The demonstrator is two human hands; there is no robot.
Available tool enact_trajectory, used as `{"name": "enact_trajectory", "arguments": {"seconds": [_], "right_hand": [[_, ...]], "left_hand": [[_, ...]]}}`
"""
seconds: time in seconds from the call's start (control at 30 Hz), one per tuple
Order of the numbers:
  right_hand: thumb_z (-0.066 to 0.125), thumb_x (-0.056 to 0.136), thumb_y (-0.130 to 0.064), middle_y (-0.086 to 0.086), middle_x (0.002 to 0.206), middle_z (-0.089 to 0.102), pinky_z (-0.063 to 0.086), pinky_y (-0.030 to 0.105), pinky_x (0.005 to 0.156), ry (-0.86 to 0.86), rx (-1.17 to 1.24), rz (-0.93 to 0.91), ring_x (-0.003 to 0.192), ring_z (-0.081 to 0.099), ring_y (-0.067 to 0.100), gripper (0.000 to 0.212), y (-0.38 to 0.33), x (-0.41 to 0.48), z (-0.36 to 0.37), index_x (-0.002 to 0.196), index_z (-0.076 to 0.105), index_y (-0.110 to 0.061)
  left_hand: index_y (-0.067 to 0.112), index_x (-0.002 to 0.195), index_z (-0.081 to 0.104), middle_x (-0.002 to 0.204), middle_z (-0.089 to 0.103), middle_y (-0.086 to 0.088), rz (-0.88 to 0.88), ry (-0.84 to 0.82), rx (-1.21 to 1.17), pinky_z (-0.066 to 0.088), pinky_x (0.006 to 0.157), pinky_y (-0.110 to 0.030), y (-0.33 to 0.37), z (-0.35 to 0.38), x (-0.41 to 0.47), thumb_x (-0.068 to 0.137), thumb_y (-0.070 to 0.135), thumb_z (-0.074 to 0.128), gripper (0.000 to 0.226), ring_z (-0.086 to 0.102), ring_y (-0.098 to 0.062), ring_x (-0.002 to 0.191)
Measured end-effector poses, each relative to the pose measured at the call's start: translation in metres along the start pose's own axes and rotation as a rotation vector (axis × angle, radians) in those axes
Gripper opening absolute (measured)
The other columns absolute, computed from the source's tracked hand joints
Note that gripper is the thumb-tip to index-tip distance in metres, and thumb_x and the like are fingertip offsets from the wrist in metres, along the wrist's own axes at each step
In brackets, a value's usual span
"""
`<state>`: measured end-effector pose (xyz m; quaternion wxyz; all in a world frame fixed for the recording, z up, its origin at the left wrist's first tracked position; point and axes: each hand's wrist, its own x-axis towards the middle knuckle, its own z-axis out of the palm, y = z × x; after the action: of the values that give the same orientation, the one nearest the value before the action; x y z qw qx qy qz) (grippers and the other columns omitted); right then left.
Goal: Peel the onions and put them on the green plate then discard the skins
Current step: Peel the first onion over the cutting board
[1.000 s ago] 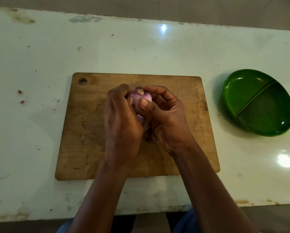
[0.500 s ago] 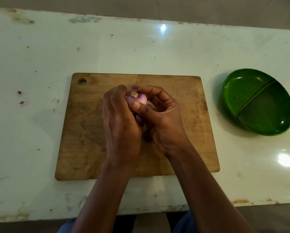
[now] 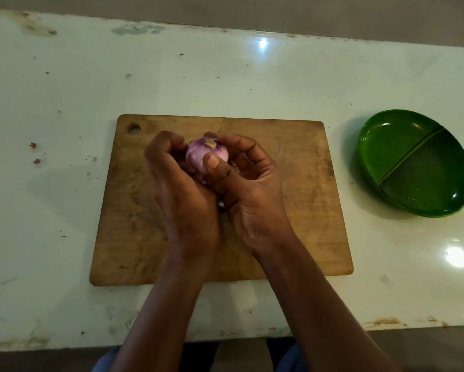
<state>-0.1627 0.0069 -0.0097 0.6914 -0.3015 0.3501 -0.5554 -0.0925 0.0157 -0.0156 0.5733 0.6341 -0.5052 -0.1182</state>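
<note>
Over the board, the left hand and right hand are both gripping the onion, fingers curling round it. It is looking small, firm, probably slick where bare; pinching loose skin near the root end should be giving the best hold.

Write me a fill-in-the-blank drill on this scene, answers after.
The left hand and right hand hold one ___ over the board. The plate lies to the board's ___. A ridge splits the plate into ___ sections.
Missing: onion; right; two.
</note>
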Motion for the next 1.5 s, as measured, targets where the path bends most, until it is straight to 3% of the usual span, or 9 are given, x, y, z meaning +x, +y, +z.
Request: {"name": "enact_trajectory", "arguments": {"seconds": [0.13,0.4,0.53,0.63,0.83,1.03,1.17,1.33,1.5], "right_hand": [[0.069,0.074,-0.005,0.016,0.113,0.065,0.059,0.033,0.077,0.046,0.037,0.051,0.107,0.062,0.035,0.028,-0.004,0.004,-0.006,0.099,0.064,-0.014],[0.071,0.074,-0.017,0.021,0.123,0.062,0.056,0.034,0.08,0.084,0.092,0.085,0.104,0.062,0.032,0.034,-0.009,0.007,-0.011,0.108,0.063,-0.017],[0.062,0.08,-0.01,0.025,0.123,0.061,0.056,0.033,0.083,0.034,0.204,0.112,0.102,0.064,0.032,0.03,-0.009,0.007,-0.009,0.11,0.063,-0.015],[0.065,0.077,-0.013,0.016,0.109,0.067,0.057,0.028,0.077,0.021,0.226,0.135,0.089,0.068,0.022,0.031,-0.01,0.007,-0.007,0.108,0.063,-0.014],[0.068,0.081,-0.012,0.009,0.094,0.072,0.057,0.026,0.072,0.041,0.226,0.153,0.079,0.071,0.017,0.026,-0.015,0.007,-0.008,0.105,0.06,-0.01],[0.059,0.076,-0.021,0.011,0.089,0.073,0.057,0.024,0.069,0.108,0.297,0.182,0.076,0.072,0.017,0.038,-0.016,0.008,-0.012,0.109,0.058,-0.002],[0.059,0.075,-0.018,0.015,0.097,0.07,0.06,0.027,0.073,0.141,0.325,0.161,0.079,0.071,0.02,0.04,-0.016,0.01,-0.013,0.111,0.058,0.0],[0.067,0.07,-0.012,0.012,0.103,0.069,0.057,0.029,0.077,0.066,0.247,0.132,0.087,0.069,0.021,0.037,-0.017,0.009,-0.015,0.108,0.065,-0.01],[0.077,0.06,-0.026,0.002,0.097,0.071,0.045,0.034,0.071,-0.029,0.085,0.139,0.086,0.057,0.025,0.035,-0.015,0.007,-0.014,0.095,0.076,-0.028]], "left_hand": [[-0.011,0.115,0.043,0.101,0.048,0.01,-0.072,0.034,-0.098,0.043,0.074,-0.007,-0.003,0.004,0.002,0.091,-0.001,0.038,0.026,0.054,0.006,0.092],[-0.005,0.11,0.048,0.094,0.05,0.013,-0.1,-0.022,-0.18,0.043,0.071,-0.005,0.002,0.004,0.003,0.097,0.007,0.049,0.017,0.054,0.012,0.088],[0.016,0.09,0.048,0.074,0.053,0.008,-0.096,-0.099,-0.006,0.04,0.057,-0.014,-0.004,0.003,0.001,0.098,0.035,0.038,0.023,0.054,-0.003,0.068],[0.016,0.086,0.05,0.07,0.055,-0.004,-0.052,-0.111,0.026,0.04,0.05,-0.028,-0.005,0.002,0.002,0.097,0.035,0.031,0.029,0.053,-0.019,0.062],[0.006,0.086,0.055,0.07,0.048,0.001,-0.009,-0.102,0.077,0.028,0.052,-0.01,-0.005,-0.001,0.003,0.098,0.027,0.035,0.031,0.042,-0.01,0.059],[0.015,0.085,0.05,0.069,0.047,0.006,0.009,-0.155,0.057,0.032,0.05,-0.017,-0.007,0.001,0.003,0.099,0.021,0.042,0.017,0.043,-0.007,0.057],[0.007,0.1,0.059,0.084,0.061,0.004,0.003,-0.19,0.029,0.049,0.061,-0.022,-0.008,0.0,0.004,0.096,0.013,0.05,0.011,0.06,-0.01,0.073],[0.01,0.098,0.064,0.085,0.063,0.003,-0.01,-0.195,0.053,0.05,0.07,-0.049,-0.004,0.0,0.006,0.098,0.035,0.038,0.036,0.06,-0.021,0.079],[0.014,0.092,0.059,0.078,0.06,0.003,-0.076,-0.265,0.065,0.046,0.063,-0.036,-0.002,-0.002,0.005,0.092,0.054,0.033,0.048,0.057,-0.018,0.071]]}}
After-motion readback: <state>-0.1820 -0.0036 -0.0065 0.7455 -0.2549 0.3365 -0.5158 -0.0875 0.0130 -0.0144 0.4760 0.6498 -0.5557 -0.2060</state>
